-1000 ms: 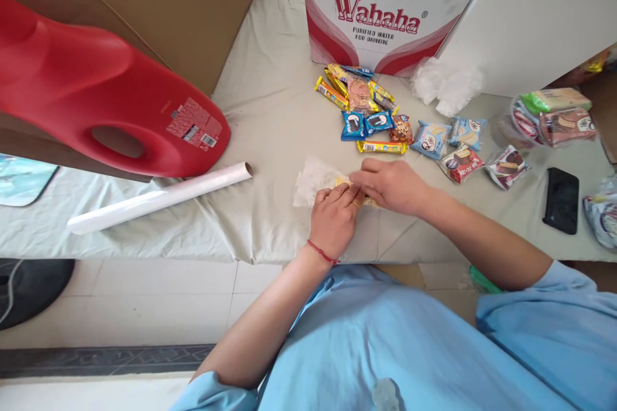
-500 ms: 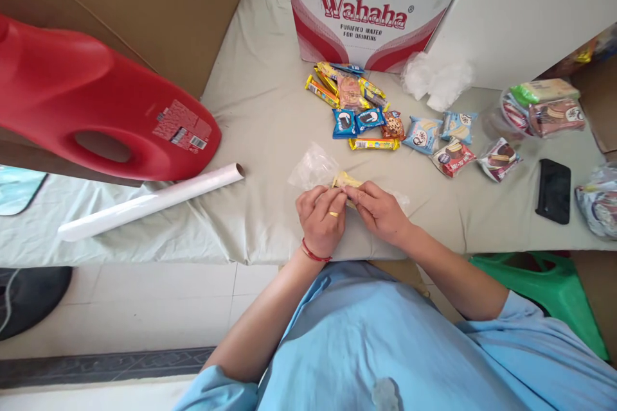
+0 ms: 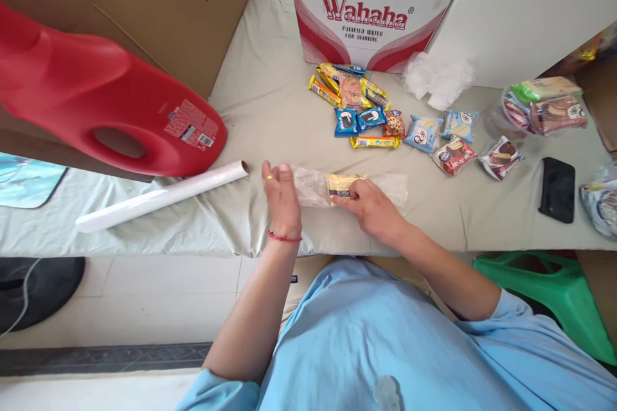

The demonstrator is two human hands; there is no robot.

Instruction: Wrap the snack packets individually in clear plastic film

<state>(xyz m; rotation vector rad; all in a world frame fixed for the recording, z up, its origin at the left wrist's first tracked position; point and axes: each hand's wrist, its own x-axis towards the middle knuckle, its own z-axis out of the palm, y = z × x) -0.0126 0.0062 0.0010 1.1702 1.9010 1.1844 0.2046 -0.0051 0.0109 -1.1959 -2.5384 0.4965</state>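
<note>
On the cloth near the table's front edge lies a small yellow packet with a dark band (image 3: 339,185), with clear plastic film (image 3: 311,187) spread out on both sides of it. My right hand (image 3: 378,210) has its curled fingers on the packet's right part, holding it down against the cloth. At the film's left end, my left hand (image 3: 283,202) stands on edge with the fingers raised and partly bent. Nothing shows in its fingers. A ring and a red cord bracelet are on that side.
Several small wrapped snacks (image 3: 371,119) lie beyond my hands, before a Wahaha carton (image 3: 371,19). To the left are a white roll (image 3: 164,199) and a large red jug (image 3: 110,103). A black phone (image 3: 558,189) and a clear tub (image 3: 506,119) of snacks are at the right.
My left hand has come off the packet and moved left, to the end of the film. The film now lies stretched flatter. My right hand stays at the packet, which shows more.
</note>
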